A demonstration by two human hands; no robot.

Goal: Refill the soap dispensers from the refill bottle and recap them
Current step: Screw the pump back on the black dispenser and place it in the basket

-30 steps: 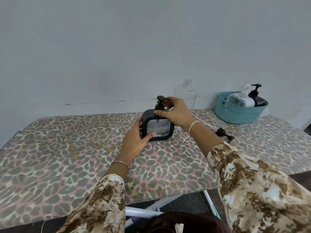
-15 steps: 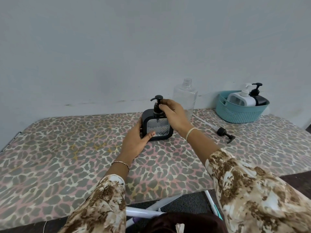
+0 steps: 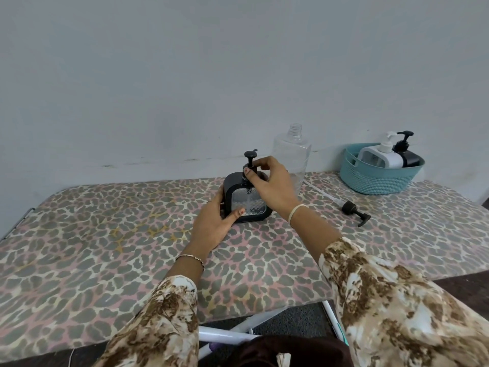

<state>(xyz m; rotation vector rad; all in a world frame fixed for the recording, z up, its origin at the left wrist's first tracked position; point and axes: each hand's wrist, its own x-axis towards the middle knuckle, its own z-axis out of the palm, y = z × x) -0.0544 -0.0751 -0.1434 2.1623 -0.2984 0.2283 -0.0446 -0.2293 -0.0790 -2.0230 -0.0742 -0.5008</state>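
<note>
Head view
Black soap dispenser (image 3: 247,201): stands upright on the leopard-print table (image 3: 105,247), near the middle, pump head on top.
Left hand (image 3: 215,221): wrapped round the dispenser's lower left side, thumb pressed on its clear front panel.
Right hand (image 3: 270,181): fingers closed on the collar of the pump head (image 3: 250,157), thumb in front.
Refill bottle (image 3: 292,152): clear, uncapped, upright just behind the right hand, against the wall.
Loose pump (image 3: 353,209): black, lying flat on the table to the right, its long tube pointing back toward the bottle.
Teal basket (image 3: 378,178): at the far right corner, holding a white dispenser (image 3: 381,156) and another black dispenser (image 3: 407,153), both capped.
</note>
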